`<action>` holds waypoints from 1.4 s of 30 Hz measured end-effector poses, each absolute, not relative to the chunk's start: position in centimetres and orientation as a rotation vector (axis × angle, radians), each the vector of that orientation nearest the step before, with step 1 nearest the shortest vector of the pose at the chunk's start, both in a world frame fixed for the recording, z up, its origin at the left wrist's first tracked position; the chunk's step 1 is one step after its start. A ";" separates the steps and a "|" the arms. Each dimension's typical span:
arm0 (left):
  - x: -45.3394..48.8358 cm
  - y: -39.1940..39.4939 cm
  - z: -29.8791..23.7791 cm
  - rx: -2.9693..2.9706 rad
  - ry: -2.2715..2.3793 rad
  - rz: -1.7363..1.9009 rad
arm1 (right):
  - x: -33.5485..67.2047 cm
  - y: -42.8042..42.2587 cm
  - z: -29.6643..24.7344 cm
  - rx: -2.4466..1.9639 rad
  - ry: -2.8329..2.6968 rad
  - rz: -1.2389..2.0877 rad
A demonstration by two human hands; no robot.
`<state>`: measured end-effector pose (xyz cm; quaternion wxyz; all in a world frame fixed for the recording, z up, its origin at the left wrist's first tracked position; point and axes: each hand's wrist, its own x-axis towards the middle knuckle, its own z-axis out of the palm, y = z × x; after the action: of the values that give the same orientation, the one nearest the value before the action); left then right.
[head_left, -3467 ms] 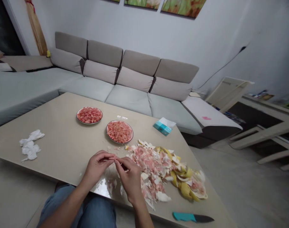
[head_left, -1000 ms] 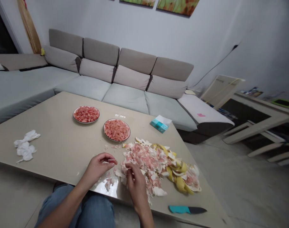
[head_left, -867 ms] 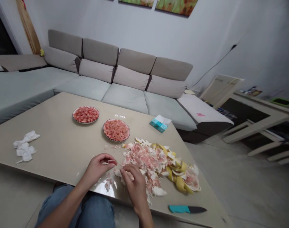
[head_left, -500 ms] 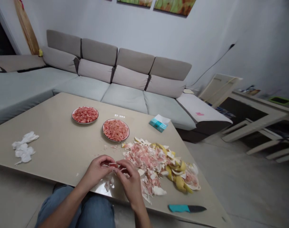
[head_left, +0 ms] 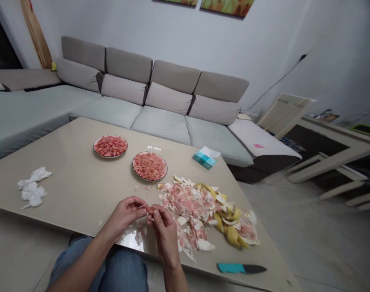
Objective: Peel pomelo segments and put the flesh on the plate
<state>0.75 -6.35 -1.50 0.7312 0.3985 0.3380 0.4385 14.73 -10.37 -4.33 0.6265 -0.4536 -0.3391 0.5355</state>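
Over the near edge of the table, my left hand [head_left: 125, 217] and my right hand [head_left: 165, 229] meet fingertip to fingertip. Both pinch a small pinkish piece of pomelo flesh [head_left: 149, 209], mostly covered by the fingers. Scraps of pale membrane [head_left: 140, 232] lie on the table just beneath. Right of my right hand spreads a heap of pink and white pomelo membrane [head_left: 187, 202], with curled yellow-green peel [head_left: 232, 235] at its far right. Pink pomelo pulp [head_left: 150, 165] fills one plate beyond my hands; more pulp [head_left: 110, 145] fills a second plate farther left.
A knife with a teal handle [head_left: 232, 267] lies at the table's near right edge. A blue tissue pack [head_left: 205, 158] sits near the far right side. Crumpled tissues [head_left: 34, 188] lie at the left. A grey sofa [head_left: 160, 121] stands behind the table [head_left: 72, 174].
My fingertips have drawn closer together around the pomelo piece, and my right hand has turned slightly more upright. The whole view has shifted a little; the plates and heap stay in place.
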 end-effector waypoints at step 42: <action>0.8 -6.4 -1.6 1.160 0.921 0.786 | 15.2 -10.9 -4.4 -1.261 -1.052 0.886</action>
<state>0.83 -6.44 -1.61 0.6685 0.5145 0.4086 0.3485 15.16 -10.87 -4.41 0.5954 -0.5429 -0.4530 0.3815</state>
